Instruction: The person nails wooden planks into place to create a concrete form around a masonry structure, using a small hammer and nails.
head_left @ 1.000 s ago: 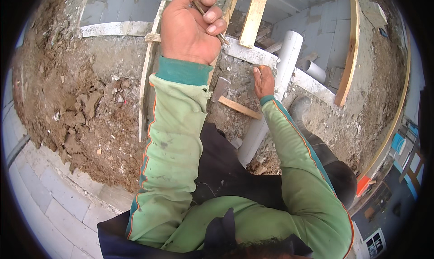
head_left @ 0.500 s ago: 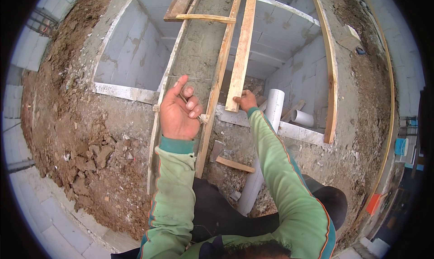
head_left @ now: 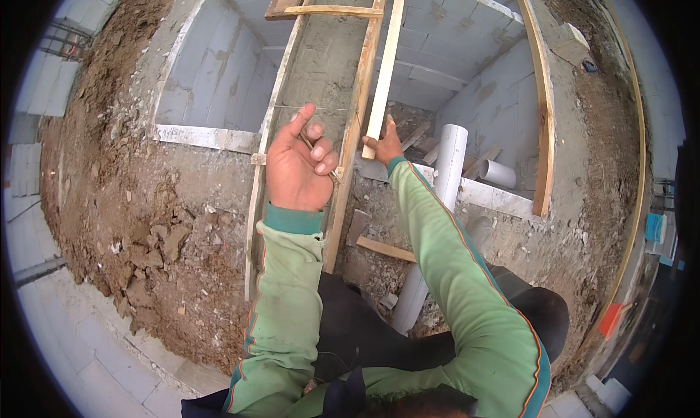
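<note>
My left hand (head_left: 300, 172) is turned palm up over the near part of a wooden form. Its fingers curl round a thin rod (head_left: 305, 139), whose exact kind I cannot make out. Under and beyond that hand, grey concrete (head_left: 327, 57) lies between a left form board (head_left: 280, 97) and a right form board (head_left: 360, 83). My right hand (head_left: 386, 142) grips the near end of a long loose wooden plank (head_left: 385, 64), just right of the form. The plank shows a narrow, pale side, and its far end runs out of view.
Grey block-walled pits (head_left: 219, 75) flank the form. Close to my right forearm, an upright white pipe (head_left: 450, 163) and a shorter pipe (head_left: 498, 174) stick out. A wooden crosspiece (head_left: 334, 10) spans the form. A short wood piece (head_left: 386, 249) lies on the rubble; another timber (head_left: 538, 104) edges the right pit.
The plank has rolled from its wide face to a narrower side and sits closer to the form. My right hand has shifted its grip on it. My left hand keeps its pose.
</note>
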Motion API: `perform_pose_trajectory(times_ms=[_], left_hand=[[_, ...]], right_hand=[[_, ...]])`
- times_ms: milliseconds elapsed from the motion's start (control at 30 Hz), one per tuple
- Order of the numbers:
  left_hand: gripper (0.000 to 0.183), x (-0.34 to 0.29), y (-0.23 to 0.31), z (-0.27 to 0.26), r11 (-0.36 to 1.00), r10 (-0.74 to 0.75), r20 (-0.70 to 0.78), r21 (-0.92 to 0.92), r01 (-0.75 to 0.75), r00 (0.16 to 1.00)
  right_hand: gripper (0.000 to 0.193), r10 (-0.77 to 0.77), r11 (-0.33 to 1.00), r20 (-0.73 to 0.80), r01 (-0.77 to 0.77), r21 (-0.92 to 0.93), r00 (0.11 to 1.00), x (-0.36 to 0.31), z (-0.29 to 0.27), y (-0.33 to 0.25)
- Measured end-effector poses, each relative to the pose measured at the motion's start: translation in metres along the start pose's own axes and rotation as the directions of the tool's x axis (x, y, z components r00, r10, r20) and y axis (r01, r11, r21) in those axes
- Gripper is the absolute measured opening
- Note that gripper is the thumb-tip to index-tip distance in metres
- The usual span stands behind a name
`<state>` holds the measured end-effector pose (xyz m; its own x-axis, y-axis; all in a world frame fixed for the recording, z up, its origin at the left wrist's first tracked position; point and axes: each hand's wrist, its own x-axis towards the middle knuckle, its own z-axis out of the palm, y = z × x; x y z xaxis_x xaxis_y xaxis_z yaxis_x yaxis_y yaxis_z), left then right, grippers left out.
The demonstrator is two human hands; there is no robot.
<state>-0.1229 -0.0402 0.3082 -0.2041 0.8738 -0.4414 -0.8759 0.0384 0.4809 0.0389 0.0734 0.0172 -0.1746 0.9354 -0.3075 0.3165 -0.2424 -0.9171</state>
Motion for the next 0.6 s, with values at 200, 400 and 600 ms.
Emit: perform_pose_trajectory(times_ms=[200, 400, 600], left_hand=[[0.028, -0.007, 0.012, -0.007, 1.0, 0.023, -0.013, 0.005, -0.023, 1.0], [0.029, -0.009, 0.011, -0.004, 0.999, 0.031, -0.012, 0.021, -0.031, 0.999], [0.029, -0.007, 0.012, -0.007, 1.0, 0.023, -0.012, 0.014, -0.023, 1.0]], right_hand=[[0.068, -0.023, 0.999, 0.118, 0.019, 0.037, 0.993, 0.012, -0.014, 0.01], [0.066, -0.047, 0.999, 0.105, 0.047, 0.007, 0.993, -0.001, 0.001, -0.001], [0.062, 0.092, 0.99, 0.12, -0.104, 0.094, 0.988, -0.002, 0.005, -0.012]])
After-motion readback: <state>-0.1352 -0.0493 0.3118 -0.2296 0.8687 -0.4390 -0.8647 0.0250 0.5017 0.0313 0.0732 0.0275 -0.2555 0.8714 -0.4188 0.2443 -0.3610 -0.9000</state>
